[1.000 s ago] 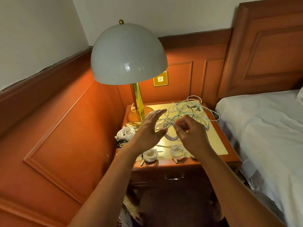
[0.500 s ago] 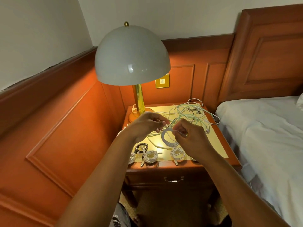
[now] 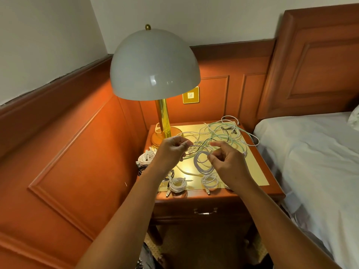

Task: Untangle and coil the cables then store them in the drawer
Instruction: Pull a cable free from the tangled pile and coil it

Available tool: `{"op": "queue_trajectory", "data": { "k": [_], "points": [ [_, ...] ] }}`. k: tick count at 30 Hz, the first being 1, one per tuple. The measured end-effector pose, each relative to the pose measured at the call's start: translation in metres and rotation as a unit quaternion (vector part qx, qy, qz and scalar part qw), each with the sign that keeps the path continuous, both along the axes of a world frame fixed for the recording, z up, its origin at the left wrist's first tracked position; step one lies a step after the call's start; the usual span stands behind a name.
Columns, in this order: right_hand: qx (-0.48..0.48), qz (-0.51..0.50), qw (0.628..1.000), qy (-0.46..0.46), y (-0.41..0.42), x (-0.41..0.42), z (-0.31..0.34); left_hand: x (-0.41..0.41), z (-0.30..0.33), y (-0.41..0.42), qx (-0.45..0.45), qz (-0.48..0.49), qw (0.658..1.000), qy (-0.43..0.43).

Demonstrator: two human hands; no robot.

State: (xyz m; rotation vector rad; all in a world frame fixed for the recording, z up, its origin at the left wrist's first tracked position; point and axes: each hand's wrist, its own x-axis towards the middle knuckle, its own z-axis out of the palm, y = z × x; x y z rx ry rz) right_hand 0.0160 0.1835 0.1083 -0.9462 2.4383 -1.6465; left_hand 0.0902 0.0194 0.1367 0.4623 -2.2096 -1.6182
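Indoors, wooden nightstand point(image 3: 268, 188), lamp point(image 3: 155, 66), bed point(image 3: 310, 152) beside, left hand point(image 3: 171, 152) and right hand point(image 3: 227, 162) pinching half-coiled cable point(image 3: 203, 167)

Wooden nightstand point(image 3: 272, 191), gold inlay top. Beyond my fingers: brass lamp base point(image 3: 165, 135) and a loose cable tangle point(image 3: 223, 133). Nearer than my fingers, along the front edge: small white coils point(image 3: 177, 185). Left of my fingers: another white bundle point(image 3: 145, 157).
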Motion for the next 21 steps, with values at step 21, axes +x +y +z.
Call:
{"op": "queue_trajectory", "data": {
  "k": [21],
  "points": [
    [-0.028,-0.055,0.994,-0.085,-0.001,0.002,-0.017,-0.006,-0.020,0.018,0.043,0.026,0.999,-0.017]
  ]
}}
